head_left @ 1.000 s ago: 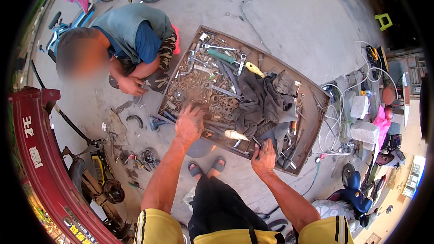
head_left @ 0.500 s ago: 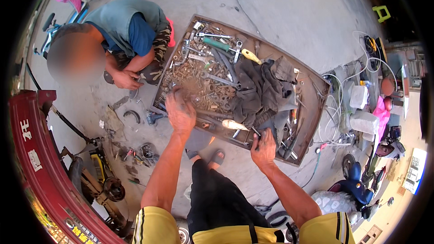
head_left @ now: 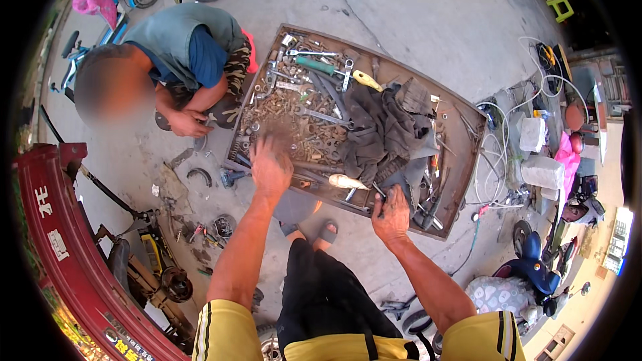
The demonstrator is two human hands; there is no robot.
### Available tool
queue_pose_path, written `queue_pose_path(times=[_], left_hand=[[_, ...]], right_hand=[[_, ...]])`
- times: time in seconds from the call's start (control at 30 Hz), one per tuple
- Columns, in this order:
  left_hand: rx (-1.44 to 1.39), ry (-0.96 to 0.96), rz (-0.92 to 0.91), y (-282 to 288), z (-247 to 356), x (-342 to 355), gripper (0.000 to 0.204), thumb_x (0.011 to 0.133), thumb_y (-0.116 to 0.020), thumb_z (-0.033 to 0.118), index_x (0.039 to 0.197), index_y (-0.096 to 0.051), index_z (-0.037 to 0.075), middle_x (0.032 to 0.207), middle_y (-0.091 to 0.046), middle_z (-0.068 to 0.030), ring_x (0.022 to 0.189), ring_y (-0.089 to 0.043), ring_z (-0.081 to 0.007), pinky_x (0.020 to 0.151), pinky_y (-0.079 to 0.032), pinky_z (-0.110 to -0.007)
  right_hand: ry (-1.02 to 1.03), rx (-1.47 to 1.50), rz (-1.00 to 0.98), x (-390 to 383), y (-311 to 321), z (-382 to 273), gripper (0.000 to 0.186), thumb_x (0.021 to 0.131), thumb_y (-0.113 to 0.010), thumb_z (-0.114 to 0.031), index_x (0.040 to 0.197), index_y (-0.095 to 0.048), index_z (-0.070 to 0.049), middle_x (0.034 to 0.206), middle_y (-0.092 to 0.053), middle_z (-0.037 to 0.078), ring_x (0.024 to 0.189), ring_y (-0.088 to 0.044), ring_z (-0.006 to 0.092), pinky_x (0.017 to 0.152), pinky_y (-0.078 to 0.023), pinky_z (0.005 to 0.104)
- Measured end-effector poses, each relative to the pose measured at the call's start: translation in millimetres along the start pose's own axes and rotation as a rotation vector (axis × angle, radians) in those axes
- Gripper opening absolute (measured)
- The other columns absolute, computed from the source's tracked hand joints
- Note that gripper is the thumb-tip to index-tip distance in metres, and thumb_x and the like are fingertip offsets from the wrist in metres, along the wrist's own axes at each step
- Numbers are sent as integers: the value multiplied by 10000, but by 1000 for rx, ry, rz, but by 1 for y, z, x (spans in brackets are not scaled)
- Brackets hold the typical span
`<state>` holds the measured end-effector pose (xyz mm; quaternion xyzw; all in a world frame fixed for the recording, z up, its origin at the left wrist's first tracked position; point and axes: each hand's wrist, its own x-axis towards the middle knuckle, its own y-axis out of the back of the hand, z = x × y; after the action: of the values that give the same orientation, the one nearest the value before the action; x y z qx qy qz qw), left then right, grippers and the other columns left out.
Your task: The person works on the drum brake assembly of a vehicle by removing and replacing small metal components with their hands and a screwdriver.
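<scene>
A large shallow metal tray (head_left: 463,139) lies in front of me, full of bolts, nuts and tools. My left hand (head_left: 272,166) is over the heap of small rusty hardware (head_left: 281,117) on its left side; motion smears the fingers. At the near edge, my right hand (head_left: 392,215) has its fingers bent over the tray's rim, beside a dark crumpled cloth (head_left: 381,130). A thin metal rod (head_left: 379,189) ends near its thumb. Around the heap lie a green-handled screwdriver (head_left: 314,65), a yellow-handled tool (head_left: 367,81) and several wrenches (head_left: 328,117).
A person (head_left: 190,60) squats at the tray's left, hands together. A drill-like tool (head_left: 231,177) and loose parts lie on the floor nearby. A red vehicle panel (head_left: 60,214) stands at left. Hoses (head_left: 491,160), white blocks (head_left: 540,172) and a scooter (head_left: 535,267) are at right.
My left hand stays over the hardware, its blurred fingers shifting slightly. The right hand keeps its place on the near rim. The whole view has shifted a little.
</scene>
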<state>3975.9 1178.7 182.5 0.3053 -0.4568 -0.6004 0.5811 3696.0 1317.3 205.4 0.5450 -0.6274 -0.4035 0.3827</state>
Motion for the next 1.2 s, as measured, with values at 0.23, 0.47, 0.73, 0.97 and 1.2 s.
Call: queue_pose_path(times=[0.23, 0.47, 0.73, 0.97, 1.2], left_hand=[[-78, 27, 153, 4, 6, -2, 305, 747, -547, 27, 1050, -581, 32, 1239, -545, -170, 1104, -497, -399, 944, -397, -499], [-78, 85, 167, 2, 7, 0, 343, 785, -571, 46, 1126, -597, 36, 1237, -573, -156, 1144, -500, -382, 966, -396, -484], [-156, 119, 121, 2, -1, -8, 294, 795, -588, 70, 1086, -627, 41, 1119, -637, -189, 1084, -574, -441, 983, -442, -511], [-215, 99, 254, -4, 1, -9, 222, 794, -608, 72, 1014, -623, 44, 1061, -642, -186, 1037, -596, -423, 989, -454, -508], [-300, 111, 305, -24, -10, -18, 182, 798, -631, 89, 976, -660, 66, 1075, -654, -164, 1049, -600, -421, 976, -468, -488]], right_hand=[[-1, -14, -12, 1, 2, 0, 246, 914, -574, -158, 977, -525, 74, 1035, -557, 280, 936, -577, 445, 844, -475, 483], [-62, 18, -96, 3, 6, -4, 244, 916, -580, -155, 979, -519, 73, 1023, -563, 268, 922, -580, 447, 831, -478, 488], [2, 14, 39, 0, -3, -2, 209, 915, -589, -137, 939, -513, 56, 928, -542, 240, 838, -565, 436, 738, -465, 489], [43, -8, 98, 1, -1, -2, 186, 920, -583, -120, 925, -535, 60, 905, -539, 238, 824, -560, 440, 723, -460, 501], [185, -159, 140, -13, -22, 30, 386, 944, -625, -158, 1107, -546, 183, 1196, -556, 417, 1035, -596, 535, 901, -509, 520]])
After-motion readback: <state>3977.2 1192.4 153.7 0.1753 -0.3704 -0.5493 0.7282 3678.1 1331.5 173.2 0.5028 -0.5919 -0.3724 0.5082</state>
